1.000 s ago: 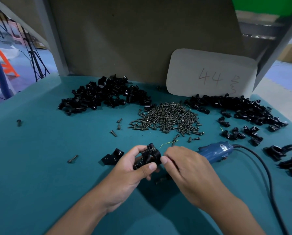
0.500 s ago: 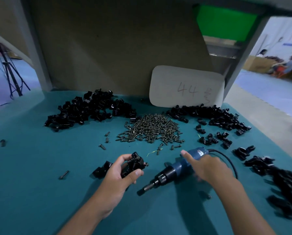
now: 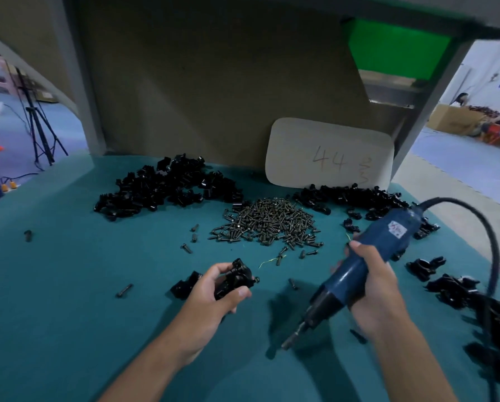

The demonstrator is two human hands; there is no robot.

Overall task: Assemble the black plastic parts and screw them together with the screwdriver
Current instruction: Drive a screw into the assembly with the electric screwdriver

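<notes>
On teal table (image 3: 69, 285), no box or tray: only loose heaps. Far left, heap of black parts (image 3: 167, 187); in middle, heap of screws (image 3: 267, 224); far right, second heap of parts (image 3: 356, 197) below white card (image 3: 330, 153) marked "44". More black pieces (image 3: 489, 309) along right edge. Few single screws scattered in front of heaps, one (image 3: 124, 290) lying apart at left.

Left hand (image 3: 214, 294) raised a little above table, palm turned inward, fingers and thumb curled round black assembly (image 3: 234, 280), with screw head showing at its right side. One loose black part (image 3: 185, 285) on table just beside this hand, partly hidden by it.

Right hand (image 3: 370, 282) wrapped firmly round blue screwdriver (image 3: 364, 265), held off table, tilted, bit (image 3: 292, 338) pointing down and left, well apart from assembly. Black cable (image 3: 486, 242) arching from its rear end over to right
</notes>
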